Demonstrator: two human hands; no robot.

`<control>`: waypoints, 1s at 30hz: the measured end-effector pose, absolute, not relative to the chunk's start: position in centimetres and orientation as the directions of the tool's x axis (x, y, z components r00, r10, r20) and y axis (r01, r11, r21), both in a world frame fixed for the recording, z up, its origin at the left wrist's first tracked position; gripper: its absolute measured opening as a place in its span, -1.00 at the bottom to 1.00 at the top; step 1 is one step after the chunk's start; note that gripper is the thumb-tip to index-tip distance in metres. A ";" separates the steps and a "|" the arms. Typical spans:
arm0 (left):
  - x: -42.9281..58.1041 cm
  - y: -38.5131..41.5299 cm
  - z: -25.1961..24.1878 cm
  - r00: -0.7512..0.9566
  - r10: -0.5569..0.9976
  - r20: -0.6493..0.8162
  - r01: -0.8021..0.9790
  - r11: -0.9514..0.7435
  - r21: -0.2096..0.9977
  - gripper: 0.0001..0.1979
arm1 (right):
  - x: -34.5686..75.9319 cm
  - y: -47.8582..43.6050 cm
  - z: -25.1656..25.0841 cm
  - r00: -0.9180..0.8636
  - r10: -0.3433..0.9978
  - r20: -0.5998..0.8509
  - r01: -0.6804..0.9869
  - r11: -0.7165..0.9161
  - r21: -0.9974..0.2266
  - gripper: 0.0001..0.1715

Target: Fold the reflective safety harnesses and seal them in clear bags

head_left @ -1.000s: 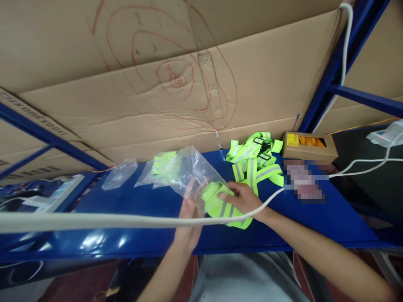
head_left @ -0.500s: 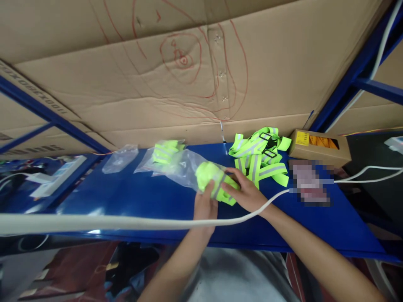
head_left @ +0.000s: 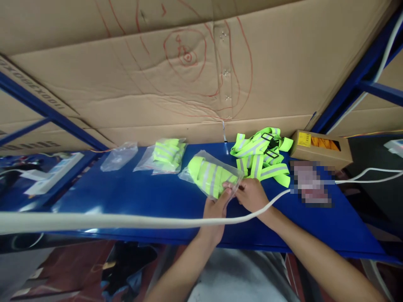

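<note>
A folded neon-yellow reflective strap bundle [head_left: 209,174] with grey stripes lies inside a clear plastic bag [head_left: 185,173]. My left hand [head_left: 217,203] grips the bag's near right side from below, thumb on top. At the bag's right end, my right hand [head_left: 252,195] pinches the edge of the plastic, its fingertips close to the left thumb. Left of them, another bagged strap bundle [head_left: 168,153] rests on the blue table [head_left: 126,197]. Loose reflective straps [head_left: 261,153] with black buckles are heaped behind my right hand.
A flat clear bag [head_left: 119,157] lies at the table's left. At the right stand an open cardboard box [head_left: 321,147] and a blurred-out item [head_left: 310,182] with white cables. A thick white cable [head_left: 141,220] crosses in front of my wrists. Cardboard [head_left: 141,75] walls the back.
The strap bundle has gone from partly outside the bag to inside it. My right hand has moved from the bundle to the bag's edge, and my left hand has shifted slightly right.
</note>
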State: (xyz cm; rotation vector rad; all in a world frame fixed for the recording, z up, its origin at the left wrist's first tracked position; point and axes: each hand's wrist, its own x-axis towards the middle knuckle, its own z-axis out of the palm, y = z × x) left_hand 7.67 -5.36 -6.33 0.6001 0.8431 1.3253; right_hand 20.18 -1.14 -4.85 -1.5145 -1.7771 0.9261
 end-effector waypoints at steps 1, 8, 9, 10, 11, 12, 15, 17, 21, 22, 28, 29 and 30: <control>7.7 -5.4 -6.5 0.032 0.980 -0.195 -0.585 0.177 0.792 -0.74 | 20.3 -1.0 -4.8 -0.107 0.994 0.026 0.670 0.092 -0.737 -0.31; 6.9 -6.1 -5.7 0.052 0.966 -0.252 -0.550 0.239 0.800 -0.62 | 20.4 -0.7 -4.8 -0.051 0.997 0.064 0.513 0.081 -0.855 -0.43; 6.8 -6.3 -5.6 0.049 0.961 -0.270 -0.524 0.255 0.813 -0.62 | 20.3 -0.7 -4.9 -0.032 0.996 0.084 0.402 0.090 -0.911 -0.41; 6.8 -6.6 -5.5 0.050 0.958 -0.281 -0.489 0.269 0.830 -0.65 | 20.3 -0.7 -5.0 -0.019 0.996 0.089 0.297 0.091 -0.951 -0.38; 6.8 -6.8 -5.6 0.056 0.958 -0.281 -0.452 0.275 0.848 -0.68 | 20.3 -0.7 -5.0 -0.015 0.996 0.084 0.209 0.086 -0.974 -0.34; 6.8 -7.0 -5.7 0.067 0.959 -0.274 -0.427 0.276 0.861 -0.70 | 20.3 -0.7 -5.0 -0.019 0.997 0.073 0.139 0.075 -0.987 -0.32; 6.9 -6.9 -6.3 0.145 0.938 -0.315 -0.464 0.346 0.815 -0.72 | 20.8 -0.4 -5.0 -0.082 0.997 -0.015 0.061 -0.010 -0.998 -0.32; 6.4 -6.2 -6.3 0.197 0.901 -0.386 -0.532 0.429 0.730 -0.71 | 21.3 -0.1 -4.9 -0.135 0.987 -0.084 0.103 -0.070 -0.992 -0.41; 2.8 -4.5 -4.6 0.384 0.859 -0.339 -0.351 0.475 0.807 -0.44 | 22.3 0.5 -4.4 -0.187 0.972 -0.142 0.072 -0.131 -0.989 -0.52; 1.4 -4.3 -4.0 0.455 0.835 -0.309 -0.208 0.437 0.875 -0.37 | 22.4 0.6 -4.2 -0.178 0.973 -0.148 0.036 -0.144 -0.989 -0.52; -3.4 -3.5 -2.6 0.132 0.980 0.147 0.254 -0.177 0.951 -0.30 | 21.8 0.1 -3.0 -0.247 0.940 -0.236 -0.229 -0.294 -0.928 -0.47; -3.0 -3.2 -2.8 0.095 0.965 0.244 0.307 -0.262 0.915 -0.14 | 21.6 -0.1 -2.9 -0.281 0.931 -0.234 -0.263 -0.309 -0.914 -0.46; -2.5 -2.8 -3.0 0.091 0.950 0.299 0.328 -0.312 0.891 -0.05 | 21.5 -0.3 -2.8 -0.320 0.921 -0.220 -0.286 -0.315 -0.905 -0.44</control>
